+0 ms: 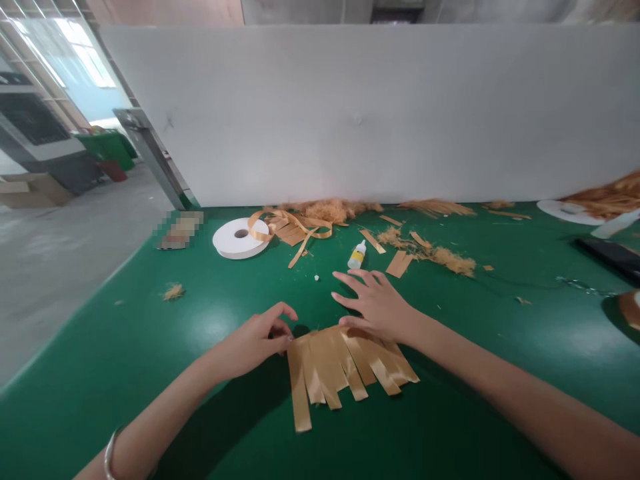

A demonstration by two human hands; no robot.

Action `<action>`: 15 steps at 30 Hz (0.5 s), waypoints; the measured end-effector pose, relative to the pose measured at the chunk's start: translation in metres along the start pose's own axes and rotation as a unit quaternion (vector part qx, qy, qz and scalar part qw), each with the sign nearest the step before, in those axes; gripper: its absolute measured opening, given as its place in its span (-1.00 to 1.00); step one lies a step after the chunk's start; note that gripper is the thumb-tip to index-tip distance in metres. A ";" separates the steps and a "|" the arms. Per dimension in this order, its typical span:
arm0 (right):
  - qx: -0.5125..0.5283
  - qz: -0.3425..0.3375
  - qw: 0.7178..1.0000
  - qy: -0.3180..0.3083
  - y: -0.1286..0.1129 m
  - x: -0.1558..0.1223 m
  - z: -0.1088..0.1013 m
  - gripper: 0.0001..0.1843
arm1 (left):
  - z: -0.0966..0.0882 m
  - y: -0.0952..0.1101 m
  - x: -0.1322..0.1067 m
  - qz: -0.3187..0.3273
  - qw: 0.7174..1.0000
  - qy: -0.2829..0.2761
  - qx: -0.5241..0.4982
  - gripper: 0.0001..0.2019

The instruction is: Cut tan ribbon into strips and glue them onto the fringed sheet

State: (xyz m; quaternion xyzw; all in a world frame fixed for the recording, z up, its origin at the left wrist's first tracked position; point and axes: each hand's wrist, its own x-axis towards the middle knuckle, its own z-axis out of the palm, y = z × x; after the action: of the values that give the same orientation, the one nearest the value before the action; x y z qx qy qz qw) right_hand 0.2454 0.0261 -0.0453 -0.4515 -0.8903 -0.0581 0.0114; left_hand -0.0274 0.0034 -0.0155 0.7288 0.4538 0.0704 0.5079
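A piece of golden-tan ribbon strips (325, 367), joined along its top edge and hanging loose like a fringe, lies on the green table in front of me. At its upper left corner, my left hand (263, 340) closes thumb and curled fingers on the edge, while the index finger arches free. Above the piece's upper right side is my right hand (377, 303), fingers spread, its thumb close to the top edge; it grips nothing visible. Just beyond those fingertips lies a small glue bottle (357, 255) with a yellow label.
A white ribbon roll (240, 239) with loose golden ribbon (320, 230) lies at the back left. Frayed tan fibres (330, 211) and cut pieces (399, 264) are strewn along the white partition (380, 113). On the right is a black phone-like object (613, 259).
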 end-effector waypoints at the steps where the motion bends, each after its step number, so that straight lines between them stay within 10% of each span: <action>1: -0.005 -0.001 1.000 0.000 0.000 0.002 -0.001 -0.37 | -0.001 0.000 -0.001 0.003 1.000 -0.009 -0.006 -0.77; 7: -0.036 0.019 0.999 0.017 -0.012 0.009 -0.004 -0.32 | -0.018 0.002 -0.012 0.006 0.994 -0.109 -0.016 -0.85; 15: -0.042 0.019 0.999 0.002 -0.011 0.008 -0.010 -0.43 | -0.038 -0.011 -0.008 0.014 0.997 -0.040 0.061 -0.82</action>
State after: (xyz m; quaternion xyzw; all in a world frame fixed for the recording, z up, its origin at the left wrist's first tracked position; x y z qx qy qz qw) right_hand 0.2315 0.0249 -0.0355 -0.4686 -0.8781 -0.0966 -0.0046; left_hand -0.0601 0.0243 -0.0033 0.7668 0.4264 0.0201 0.4794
